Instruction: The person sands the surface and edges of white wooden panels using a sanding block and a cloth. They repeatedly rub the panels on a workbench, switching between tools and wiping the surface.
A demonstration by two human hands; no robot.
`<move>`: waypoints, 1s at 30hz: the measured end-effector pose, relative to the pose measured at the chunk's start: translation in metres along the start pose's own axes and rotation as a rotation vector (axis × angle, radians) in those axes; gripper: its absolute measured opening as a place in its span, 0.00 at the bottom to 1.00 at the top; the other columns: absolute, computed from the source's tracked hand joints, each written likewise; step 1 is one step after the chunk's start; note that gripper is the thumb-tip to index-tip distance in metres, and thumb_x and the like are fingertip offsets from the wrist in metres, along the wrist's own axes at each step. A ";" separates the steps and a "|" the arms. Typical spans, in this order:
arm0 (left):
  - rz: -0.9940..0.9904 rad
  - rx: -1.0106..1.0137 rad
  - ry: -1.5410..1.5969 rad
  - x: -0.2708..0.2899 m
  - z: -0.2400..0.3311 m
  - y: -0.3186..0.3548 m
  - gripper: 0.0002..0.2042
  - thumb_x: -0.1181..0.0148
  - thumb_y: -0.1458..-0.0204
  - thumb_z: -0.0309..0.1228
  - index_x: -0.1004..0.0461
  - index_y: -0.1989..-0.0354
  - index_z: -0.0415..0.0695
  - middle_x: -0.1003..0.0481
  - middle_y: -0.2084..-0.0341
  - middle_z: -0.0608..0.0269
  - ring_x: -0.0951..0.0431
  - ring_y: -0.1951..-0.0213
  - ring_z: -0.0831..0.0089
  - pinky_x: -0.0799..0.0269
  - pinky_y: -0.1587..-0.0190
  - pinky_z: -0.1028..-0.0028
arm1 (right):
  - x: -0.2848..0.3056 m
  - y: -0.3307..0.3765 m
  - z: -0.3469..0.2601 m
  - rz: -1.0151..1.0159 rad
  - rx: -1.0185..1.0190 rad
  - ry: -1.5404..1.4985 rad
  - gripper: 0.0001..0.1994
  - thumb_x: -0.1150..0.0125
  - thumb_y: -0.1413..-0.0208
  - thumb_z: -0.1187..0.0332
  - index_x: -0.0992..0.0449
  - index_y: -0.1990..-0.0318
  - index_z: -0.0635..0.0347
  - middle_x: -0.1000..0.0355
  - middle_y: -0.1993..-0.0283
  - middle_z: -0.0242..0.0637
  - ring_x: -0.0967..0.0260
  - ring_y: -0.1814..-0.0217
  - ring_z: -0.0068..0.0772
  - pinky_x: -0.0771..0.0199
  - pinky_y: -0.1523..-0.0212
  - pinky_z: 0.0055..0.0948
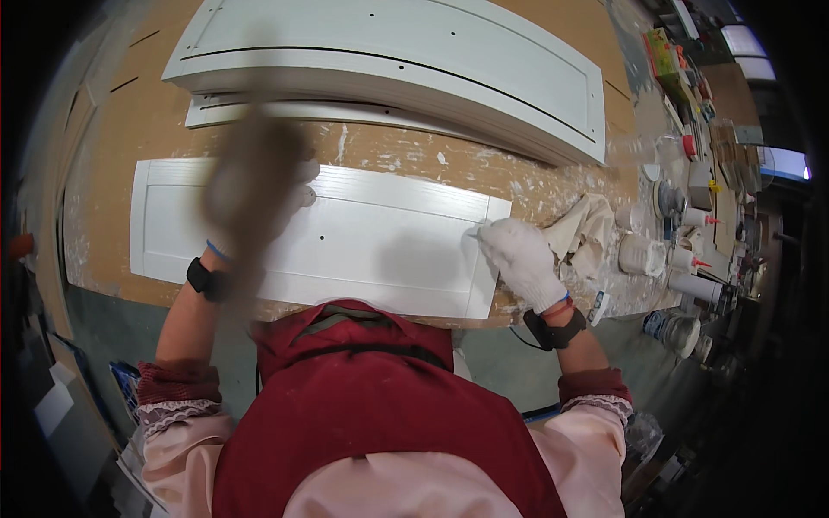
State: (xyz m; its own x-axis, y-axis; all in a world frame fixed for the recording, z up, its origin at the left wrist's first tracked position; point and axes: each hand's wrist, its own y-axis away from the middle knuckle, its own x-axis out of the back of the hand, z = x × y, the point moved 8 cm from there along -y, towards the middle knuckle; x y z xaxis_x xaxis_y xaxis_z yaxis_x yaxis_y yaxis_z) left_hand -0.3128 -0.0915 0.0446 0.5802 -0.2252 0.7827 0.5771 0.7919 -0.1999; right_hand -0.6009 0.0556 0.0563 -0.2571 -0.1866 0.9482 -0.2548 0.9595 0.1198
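**A:** Where the workbench (553, 186) runs out to the right, what containers stand there, and what is in them?

**B:** A crowd of small tubs, jars and tubes (682, 233), mostly white or grey, some with red caps. Their contents cannot be made out; one squat white tub (641, 255) sits nearest the person's right hand, beside a crumpled cream rag (583, 226).

**A:** How many panels do you count?

**B:** Three white ones. One flat cabinet door panel (345, 237) lies at the near edge of the bench, just in front of the person. Two more lie stacked at the far side: a large framed panel (406, 60) on top and a second panel (285, 110) peeking out beneath it.

**A:** And the hands?

**B:** Two. The right hand (521, 259), in a white glove, rests at the near panel's right end, its fingers curled and pinching something small and pale against the panel's corner; what it is I cannot tell. The left hand (250, 186) is a blur over the panel's left half, so I cannot tell whether its fingers are open or closed, or whether it holds anything.

**A:** Anything on the wrists?

**B:** Two dark bands, one on each wrist.
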 end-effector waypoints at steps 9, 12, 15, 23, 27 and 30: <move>-0.040 0.017 -0.004 -0.001 0.004 -0.002 0.17 0.32 0.59 0.37 0.19 0.58 0.50 0.27 0.60 0.51 0.27 0.54 0.54 0.31 0.50 0.63 | -0.011 -0.011 -0.020 0.019 0.012 0.194 0.06 0.47 0.48 0.66 0.26 0.63 0.52 0.31 0.70 0.36 0.30 0.65 0.42 0.30 0.65 0.42; -0.034 0.034 -0.076 0.000 0.002 -0.004 0.17 0.32 0.60 0.37 0.19 0.58 0.50 0.27 0.60 0.50 0.28 0.53 0.54 0.31 0.50 0.63 | -0.006 -0.007 -0.003 0.048 -0.069 0.007 0.09 0.46 0.46 0.65 0.24 0.60 0.52 0.29 0.67 0.39 0.29 0.62 0.45 0.30 0.61 0.41; -0.002 0.006 -0.059 0.004 0.008 -0.004 0.18 0.33 0.60 0.37 0.19 0.58 0.49 0.27 0.60 0.51 0.28 0.53 0.54 0.31 0.50 0.63 | 0.017 -0.005 0.030 0.297 -0.354 -0.166 0.11 0.47 0.44 0.62 0.23 0.59 0.54 0.27 0.63 0.43 0.29 0.58 0.48 0.29 0.57 0.42; -0.049 0.141 0.083 -0.003 0.001 -0.005 0.17 0.33 0.59 0.38 0.19 0.58 0.50 0.27 0.58 0.50 0.28 0.53 0.55 0.31 0.50 0.64 | -0.007 -0.031 -0.012 0.174 -0.600 -0.223 0.14 0.52 0.41 0.59 0.25 0.59 0.59 0.26 0.60 0.50 0.27 0.57 0.55 0.29 0.55 0.47; -0.043 0.062 -0.111 0.001 0.006 -0.006 0.17 0.33 0.59 0.38 0.20 0.58 0.50 0.27 0.59 0.51 0.28 0.54 0.55 0.31 0.50 0.64 | -0.008 -0.026 -0.010 0.206 -0.687 -0.150 0.14 0.53 0.41 0.59 0.28 0.61 0.60 0.26 0.62 0.51 0.28 0.58 0.57 0.29 0.57 0.50; 0.039 0.006 -0.061 0.005 0.006 -0.003 0.17 0.33 0.59 0.38 0.19 0.58 0.50 0.27 0.61 0.52 0.27 0.55 0.56 0.31 0.51 0.64 | -0.008 -0.006 0.011 0.178 -0.777 -0.150 0.14 0.54 0.40 0.59 0.28 0.62 0.60 0.26 0.62 0.53 0.28 0.59 0.57 0.30 0.57 0.51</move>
State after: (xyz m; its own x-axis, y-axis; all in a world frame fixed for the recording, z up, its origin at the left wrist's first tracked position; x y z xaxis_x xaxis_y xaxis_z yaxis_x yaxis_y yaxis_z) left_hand -0.3151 -0.0919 0.0523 0.5657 -0.1591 0.8091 0.5511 0.8029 -0.2274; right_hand -0.6072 0.0494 0.0448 -0.3692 0.0097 0.9293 0.5078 0.8396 0.1930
